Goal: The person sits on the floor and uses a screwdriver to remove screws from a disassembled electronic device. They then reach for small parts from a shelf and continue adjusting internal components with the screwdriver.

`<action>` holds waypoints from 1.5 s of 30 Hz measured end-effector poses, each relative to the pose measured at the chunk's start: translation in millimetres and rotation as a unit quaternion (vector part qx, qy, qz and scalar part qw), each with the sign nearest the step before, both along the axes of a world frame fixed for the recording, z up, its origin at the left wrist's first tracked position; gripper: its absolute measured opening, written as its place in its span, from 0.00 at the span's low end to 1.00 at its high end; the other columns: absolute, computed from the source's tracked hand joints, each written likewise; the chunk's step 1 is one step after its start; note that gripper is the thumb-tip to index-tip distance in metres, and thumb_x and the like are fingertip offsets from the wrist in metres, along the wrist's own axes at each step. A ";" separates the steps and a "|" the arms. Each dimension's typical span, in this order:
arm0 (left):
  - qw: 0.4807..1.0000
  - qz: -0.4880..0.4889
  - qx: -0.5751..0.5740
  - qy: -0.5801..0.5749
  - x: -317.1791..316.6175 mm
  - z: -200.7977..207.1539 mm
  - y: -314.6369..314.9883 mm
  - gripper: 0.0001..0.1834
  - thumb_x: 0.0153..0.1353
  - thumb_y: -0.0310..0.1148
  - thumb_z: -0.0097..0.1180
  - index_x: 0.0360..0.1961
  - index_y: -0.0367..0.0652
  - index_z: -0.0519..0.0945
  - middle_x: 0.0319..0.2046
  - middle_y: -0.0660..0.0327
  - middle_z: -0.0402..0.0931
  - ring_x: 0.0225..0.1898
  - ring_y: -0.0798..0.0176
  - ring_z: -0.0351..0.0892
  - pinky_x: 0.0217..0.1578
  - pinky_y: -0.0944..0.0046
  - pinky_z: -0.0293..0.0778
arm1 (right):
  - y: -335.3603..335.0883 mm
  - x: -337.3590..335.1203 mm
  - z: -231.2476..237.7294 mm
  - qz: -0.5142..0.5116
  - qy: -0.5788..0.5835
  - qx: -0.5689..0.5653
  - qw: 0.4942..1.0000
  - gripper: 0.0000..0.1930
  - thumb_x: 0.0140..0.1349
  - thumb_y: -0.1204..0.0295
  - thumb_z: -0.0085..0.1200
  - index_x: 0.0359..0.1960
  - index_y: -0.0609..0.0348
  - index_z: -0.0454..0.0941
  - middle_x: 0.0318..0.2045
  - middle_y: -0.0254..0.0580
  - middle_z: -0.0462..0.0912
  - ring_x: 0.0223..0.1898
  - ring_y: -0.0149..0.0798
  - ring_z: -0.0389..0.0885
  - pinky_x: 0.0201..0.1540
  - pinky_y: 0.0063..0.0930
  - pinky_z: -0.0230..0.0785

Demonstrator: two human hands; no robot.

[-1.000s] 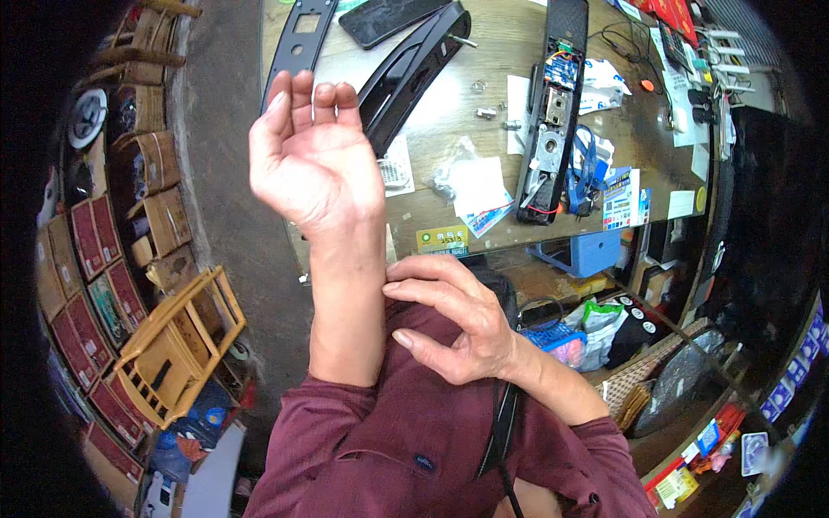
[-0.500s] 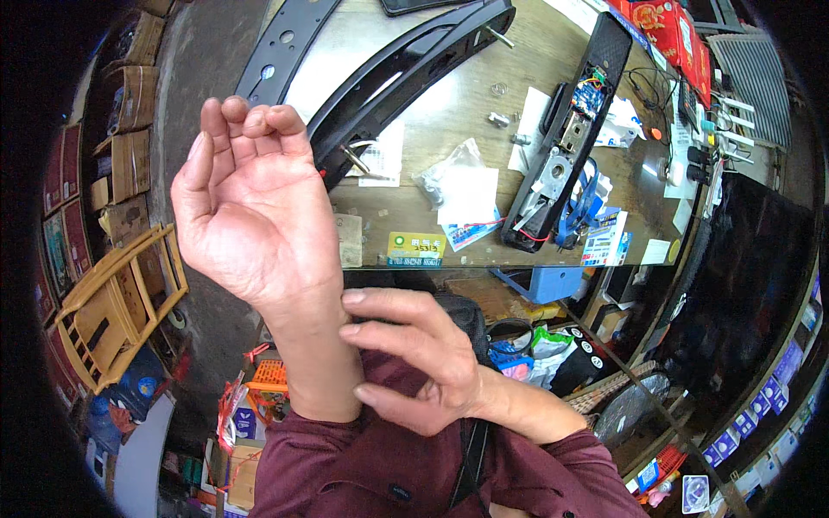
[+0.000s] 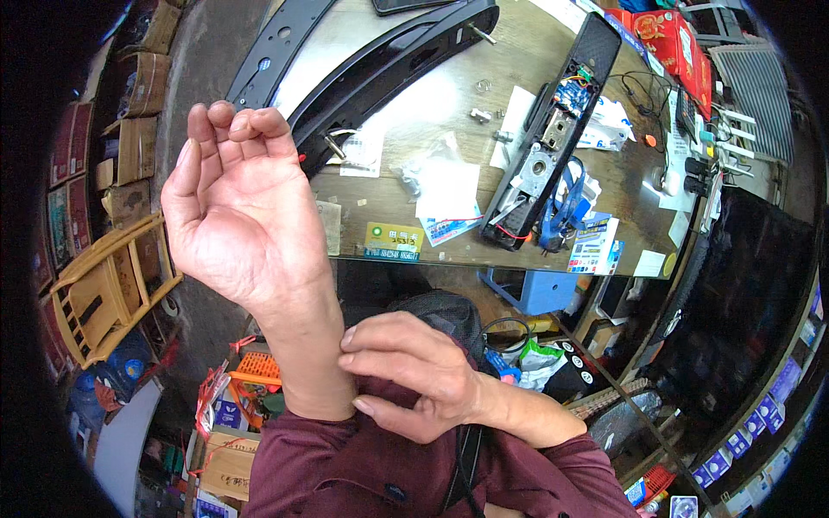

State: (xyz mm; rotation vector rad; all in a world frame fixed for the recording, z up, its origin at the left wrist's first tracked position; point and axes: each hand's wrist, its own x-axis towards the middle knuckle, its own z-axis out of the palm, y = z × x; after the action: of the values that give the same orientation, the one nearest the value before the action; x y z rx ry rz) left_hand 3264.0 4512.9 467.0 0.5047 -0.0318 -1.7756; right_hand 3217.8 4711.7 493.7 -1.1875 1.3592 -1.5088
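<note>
My left hand (image 3: 250, 216) is raised palm up at the left, fingers loosely curled and apart, with nothing in it. Its forearm rises out of a dark red sleeve. My right hand (image 3: 413, 373) reaches across from the right; its fingertips are at the inner side of my left forearm, and the thumb is spread from the fingers. It holds no object. Beyond my left hand, a long black curved housing (image 3: 389, 73) with metal pins lies on the table (image 3: 363, 203). Farther right is a long black lock body (image 3: 553, 129), its circuit board and wires exposed.
A flat black panel (image 3: 278, 43) lies at the far left of the table. Papers, a clear plastic bag (image 3: 432, 168), a yellow card (image 3: 395, 240) and small metal parts are scattered about. A blue stool (image 3: 535, 289) stands below the table edge, a wooden chair (image 3: 112, 289) at the left.
The view has shifted a little, so the table things sit slightly farther left. My hands keep nearly the same pose, my right fingertips still at the left forearm.
</note>
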 end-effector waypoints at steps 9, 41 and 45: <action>0.997 -0.030 -0.065 0.042 -2.5 27.2 20.2 0.16 0.66 0.27 0.56 0.51 0.25 0.78 0.46 0.47 0.76 0.45 0.56 0.74 0.55 0.53 0.74 | 15.7 -11.4 16.3 0.013 0.035 -0.026 0.999 0.26 0.50 0.74 0.71 0.53 0.67 0.83 0.55 0.56 0.82 0.58 0.56 0.81 0.59 0.47 0.75; 0.970 0.046 -0.237 -0.019 256.0 100.1 -80.1 0.13 0.66 0.24 0.52 0.46 0.23 0.77 0.41 0.46 0.75 0.44 0.53 0.71 0.51 0.52 0.71 | -94.2 196.4 41.6 0.047 -0.019 -0.244 0.968 0.25 0.50 0.73 0.66 0.49 0.73 0.75 0.56 0.66 0.73 0.52 0.65 0.78 0.55 0.51 0.74; 0.964 0.106 -0.244 -0.020 342.1 112.1 -138.0 0.14 0.66 0.25 0.51 0.48 0.22 0.77 0.44 0.45 0.77 0.44 0.53 0.72 0.51 0.51 0.71 | -141.6 266.3 44.1 0.089 -0.046 -0.289 0.952 0.22 0.50 0.74 0.65 0.46 0.72 0.76 0.47 0.58 0.76 0.45 0.59 0.78 0.49 0.47 0.74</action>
State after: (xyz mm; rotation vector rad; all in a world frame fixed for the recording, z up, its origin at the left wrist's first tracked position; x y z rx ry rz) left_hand 3606.1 4374.9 579.1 0.1768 -0.4191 -1.4781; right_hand 3484.0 4570.1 537.9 -1.5206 0.7338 -1.8630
